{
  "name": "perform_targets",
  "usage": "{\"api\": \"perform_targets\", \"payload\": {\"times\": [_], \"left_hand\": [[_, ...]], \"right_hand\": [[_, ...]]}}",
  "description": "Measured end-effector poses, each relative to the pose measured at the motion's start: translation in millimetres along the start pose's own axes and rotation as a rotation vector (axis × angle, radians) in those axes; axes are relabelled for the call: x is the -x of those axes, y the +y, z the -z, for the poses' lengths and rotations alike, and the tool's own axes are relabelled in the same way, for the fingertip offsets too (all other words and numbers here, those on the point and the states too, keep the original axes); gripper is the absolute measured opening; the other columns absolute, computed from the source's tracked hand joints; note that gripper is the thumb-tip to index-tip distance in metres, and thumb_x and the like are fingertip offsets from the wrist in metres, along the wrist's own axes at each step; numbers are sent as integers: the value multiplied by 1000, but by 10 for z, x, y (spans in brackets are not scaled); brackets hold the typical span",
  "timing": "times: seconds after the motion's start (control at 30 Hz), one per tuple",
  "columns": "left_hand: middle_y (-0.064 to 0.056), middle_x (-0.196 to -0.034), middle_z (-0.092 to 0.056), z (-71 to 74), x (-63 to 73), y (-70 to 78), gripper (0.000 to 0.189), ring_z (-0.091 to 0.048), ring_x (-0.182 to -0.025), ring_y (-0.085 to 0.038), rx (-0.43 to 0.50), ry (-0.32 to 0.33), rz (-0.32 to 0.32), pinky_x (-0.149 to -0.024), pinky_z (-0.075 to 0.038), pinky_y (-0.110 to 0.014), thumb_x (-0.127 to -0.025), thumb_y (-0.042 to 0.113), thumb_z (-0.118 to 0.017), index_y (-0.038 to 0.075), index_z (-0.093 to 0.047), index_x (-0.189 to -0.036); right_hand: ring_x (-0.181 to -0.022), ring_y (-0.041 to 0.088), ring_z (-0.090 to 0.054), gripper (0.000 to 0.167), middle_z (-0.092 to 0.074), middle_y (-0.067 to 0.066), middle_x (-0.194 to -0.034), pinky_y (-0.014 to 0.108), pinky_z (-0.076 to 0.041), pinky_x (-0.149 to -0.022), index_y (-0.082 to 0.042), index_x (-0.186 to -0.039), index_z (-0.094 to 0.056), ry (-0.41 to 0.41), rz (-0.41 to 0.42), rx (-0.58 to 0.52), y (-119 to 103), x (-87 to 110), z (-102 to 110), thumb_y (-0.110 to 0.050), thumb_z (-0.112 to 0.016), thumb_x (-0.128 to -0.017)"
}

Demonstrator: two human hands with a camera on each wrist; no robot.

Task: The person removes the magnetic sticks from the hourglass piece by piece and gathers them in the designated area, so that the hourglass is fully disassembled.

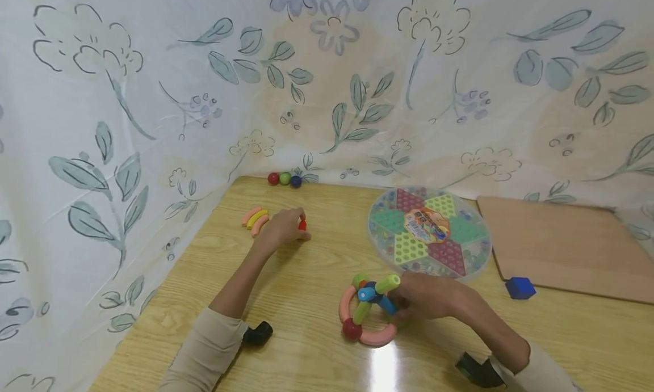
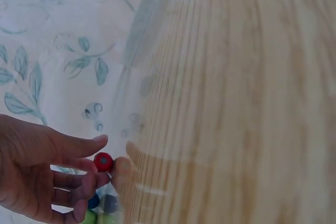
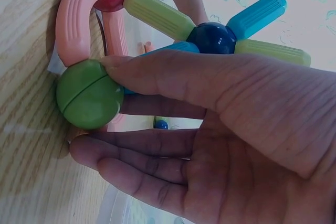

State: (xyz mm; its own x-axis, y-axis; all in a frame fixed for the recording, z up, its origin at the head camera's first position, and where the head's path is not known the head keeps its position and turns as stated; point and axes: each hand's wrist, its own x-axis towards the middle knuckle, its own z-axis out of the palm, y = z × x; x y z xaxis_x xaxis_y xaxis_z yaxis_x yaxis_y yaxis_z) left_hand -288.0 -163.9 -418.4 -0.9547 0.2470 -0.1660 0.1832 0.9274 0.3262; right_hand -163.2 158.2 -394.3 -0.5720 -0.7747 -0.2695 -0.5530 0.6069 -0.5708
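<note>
My left hand [image 1: 281, 228] is over the far left of the table, its thumb and fingers about a small red magnetic rod [image 2: 103, 162], seen end-on in the left wrist view. My right hand [image 1: 429, 295] holds a magnetic ball-and-stick build at its right side. The thumb lies at a green ball [image 3: 89, 95] and a blue rod, with the fingers on the other side. Curved pink rods [image 1: 378, 336] and a red ball [image 1: 352, 328] form its base. Green rods [image 3: 160, 15] and a dark blue ball [image 3: 212, 38] stand above.
Curved pink and yellow rods [image 1: 257, 219] lie left of my left hand. Red, green and blue balls [image 1: 284, 178] sit at the back edge. A round checkers board [image 1: 380, 247], a wooden board [image 1: 562, 239] and a blue block [image 1: 520, 288] occupy the right. Floral cloth [image 1: 327, 85] hangs behind.
</note>
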Motion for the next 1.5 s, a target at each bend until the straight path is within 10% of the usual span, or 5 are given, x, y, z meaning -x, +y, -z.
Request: {"api": "perform_targets", "payload": {"times": [0.3, 0.4, 0.73, 0.97, 1.5], "left_hand": [[-14, -111, -73, 90, 67, 58, 61, -64, -96, -25, -45, 60, 93, -76, -55, -37, -92, 34, -81, 5, -58, -141], [-15, -119, -73, 187, 162, 154, 61, -67, -101, -26, -43, 68, 37, -82, -57, -39, -92, 34, -81, 5, -58, -140], [-5, -111, -75, 483, 772, 730, 42, -74, -99, -12, 172, -202, -767, -92, -59, -29, -93, 28, -80, 8, -66, -128], [-4, -114, -74, 459, 1017, 1029, 32, -72, -101, -11, 199, -332, -1078, -94, -53, -14, -96, 17, -76, 4, -68, -124], [-2, -114, -71, 316, 923, 1055, 18, -66, -100, -4, 125, -365, -1095, -93, -50, -11, -99, 10, -70, 8, -72, -117]], "right_hand": [[-63, -4, -41, 20, -49, -15, -71, 16, -37, -56, -18, -82, -62, -2, 0, -10, 2, -5, 5, -12, -78, -92], [-63, -3, -41, 21, -48, -14, -71, 16, -36, -56, -18, -82, -61, -9, -7, -17, -5, -5, 0, -13, -78, -92], [-63, -5, -39, 18, -45, -15, -72, 15, -35, -58, -16, -85, -62, -11, 63, -6, -9, -39, -4, -11, -77, -93], [-65, -4, -41, 12, -48, -15, -72, 16, -38, -60, -17, -87, -68, -12, 29, 5, 5, -10, 8, -13, -77, -94], [-67, -4, -45, 14, -50, -14, -76, 17, -40, -63, -19, -90, -64, -27, 19, -54, 5, -16, 11, -11, -75, -95]]}}
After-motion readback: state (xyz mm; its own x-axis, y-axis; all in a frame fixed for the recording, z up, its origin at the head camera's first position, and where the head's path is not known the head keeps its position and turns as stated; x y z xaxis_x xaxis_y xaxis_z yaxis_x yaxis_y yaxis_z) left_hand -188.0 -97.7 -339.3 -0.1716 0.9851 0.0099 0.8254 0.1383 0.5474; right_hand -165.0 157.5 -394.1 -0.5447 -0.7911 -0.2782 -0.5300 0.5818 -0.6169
